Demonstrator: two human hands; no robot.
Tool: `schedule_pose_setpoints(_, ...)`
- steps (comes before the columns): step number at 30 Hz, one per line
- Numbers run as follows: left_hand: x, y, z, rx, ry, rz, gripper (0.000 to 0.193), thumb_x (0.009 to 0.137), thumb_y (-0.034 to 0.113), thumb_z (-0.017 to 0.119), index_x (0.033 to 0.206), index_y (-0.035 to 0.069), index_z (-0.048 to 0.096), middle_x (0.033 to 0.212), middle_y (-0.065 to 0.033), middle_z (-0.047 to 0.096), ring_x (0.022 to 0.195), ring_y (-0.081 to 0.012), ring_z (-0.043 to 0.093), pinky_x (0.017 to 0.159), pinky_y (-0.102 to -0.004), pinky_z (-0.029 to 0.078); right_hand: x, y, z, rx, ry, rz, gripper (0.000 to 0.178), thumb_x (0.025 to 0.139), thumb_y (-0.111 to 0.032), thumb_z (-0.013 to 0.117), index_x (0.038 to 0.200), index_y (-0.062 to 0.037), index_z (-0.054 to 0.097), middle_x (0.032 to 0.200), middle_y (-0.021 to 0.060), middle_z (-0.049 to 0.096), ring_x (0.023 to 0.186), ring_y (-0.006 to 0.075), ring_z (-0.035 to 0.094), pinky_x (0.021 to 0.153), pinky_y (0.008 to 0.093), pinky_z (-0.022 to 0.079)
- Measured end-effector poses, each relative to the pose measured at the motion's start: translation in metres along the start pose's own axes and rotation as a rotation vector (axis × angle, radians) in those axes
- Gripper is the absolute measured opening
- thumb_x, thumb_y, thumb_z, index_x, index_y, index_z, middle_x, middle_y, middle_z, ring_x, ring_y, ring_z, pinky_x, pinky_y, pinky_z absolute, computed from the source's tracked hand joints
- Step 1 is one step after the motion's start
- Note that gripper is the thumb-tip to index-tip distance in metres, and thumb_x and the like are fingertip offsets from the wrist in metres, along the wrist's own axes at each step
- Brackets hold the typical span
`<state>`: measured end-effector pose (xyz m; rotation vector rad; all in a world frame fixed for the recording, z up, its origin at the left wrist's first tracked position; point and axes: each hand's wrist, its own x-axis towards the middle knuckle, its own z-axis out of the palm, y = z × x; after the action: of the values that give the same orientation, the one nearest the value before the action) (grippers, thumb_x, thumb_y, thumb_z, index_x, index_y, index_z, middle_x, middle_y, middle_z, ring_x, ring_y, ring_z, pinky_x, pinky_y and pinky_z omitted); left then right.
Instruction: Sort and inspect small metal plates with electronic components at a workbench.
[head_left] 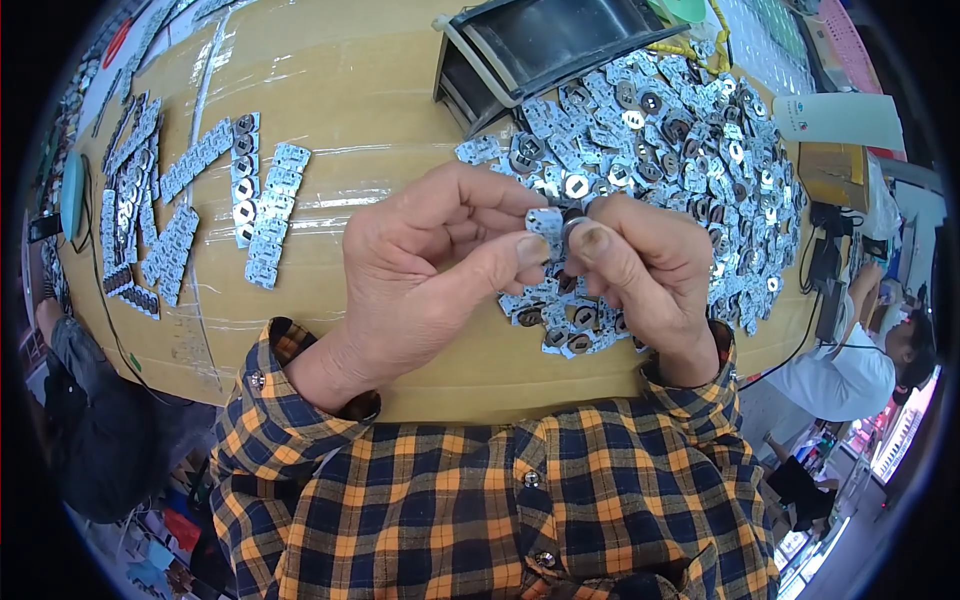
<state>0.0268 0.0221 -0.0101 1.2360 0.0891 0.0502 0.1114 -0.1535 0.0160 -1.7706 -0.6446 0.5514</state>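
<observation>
Between my two hands, above the table's near half, is a small silvery metal plate (540, 226) with holes. My left hand (430, 260) pinches it between thumb and fingertips. Beside it, my right hand (645, 265) is closed with thumb against fingers on a small dark round part (572, 216), mostly hidden by the fingers. Under and behind my hands spreads a big heap of similar metal plates (690, 150), many with dark brown or silver discs on them.
A black plastic bin (555, 45) lies tipped at the heap's far edge. At left, plates stand in neat rows (275, 215) on the cardboard-covered table (330, 110). A pale cup-like container (840, 122) is at right. Other people (840, 375) sit to the right and left.
</observation>
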Motion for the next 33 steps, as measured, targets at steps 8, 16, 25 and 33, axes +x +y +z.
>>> schedule_pose_setpoints(8, 0.002, -0.002, -0.002, -0.162, -0.009, -0.097, 0.019, 0.088, 0.000, 0.063, 0.105, -0.006, 0.059, 0.087, -0.0133, 0.067, 0.071, -0.0147, 0.067, 0.059, -0.0239, 0.056, -0.003, 0.001, 0.001, 0.179, 0.014, 0.049, 0.027, 0.096, -0.015, 0.055, 0.074, -0.0006, 0.061, 0.053, -0.0022, 0.052, 0.045, 0.0028, 0.047, 0.040, 0.0200, 0.034)
schedule_pose_setpoints(16, 0.000, 0.000, -0.002, -0.157, -0.077, -0.077, 0.015, 0.088, 0.000, 0.062, 0.101, -0.006, 0.059, 0.083, -0.0136, 0.067, 0.070, -0.0154, 0.068, 0.057, -0.0248, 0.056, -0.004, 0.005, 0.001, 0.325, -0.104, 0.162, 0.030, 0.097, -0.019, 0.054, 0.075, -0.0006, 0.062, 0.057, 0.0003, 0.056, 0.043, 0.0026, 0.045, 0.039, 0.0179, 0.033)
schedule_pose_setpoints(25, 0.001, 0.001, 0.000, -0.182, -0.008, -0.086, 0.008, 0.088, 0.001, 0.062, 0.091, -0.006, 0.060, 0.074, -0.0132, 0.065, 0.060, -0.0159, 0.066, 0.047, -0.0246, 0.054, -0.003, 0.006, 0.012, 0.630, -0.130, 0.333, 0.038, 0.099, -0.021, 0.045, 0.068, -0.0001, 0.049, 0.045, 0.0007, 0.039, 0.032, 0.0061, 0.031, 0.031, 0.0218, 0.024)
schedule_pose_setpoints(33, 0.001, 0.000, 0.002, -0.203, 0.015, -0.127, 0.010, 0.089, 0.003, 0.062, 0.094, -0.006, 0.060, 0.075, -0.0126, 0.065, 0.061, -0.0159, 0.066, 0.048, -0.0247, 0.054, -0.003, 0.005, 0.013, 0.676, -0.110, 0.333, 0.038, 0.100, -0.020, 0.045, 0.067, -0.0006, 0.049, 0.044, 0.0002, 0.037, 0.032, 0.0061, 0.029, 0.031, 0.0221, 0.024)
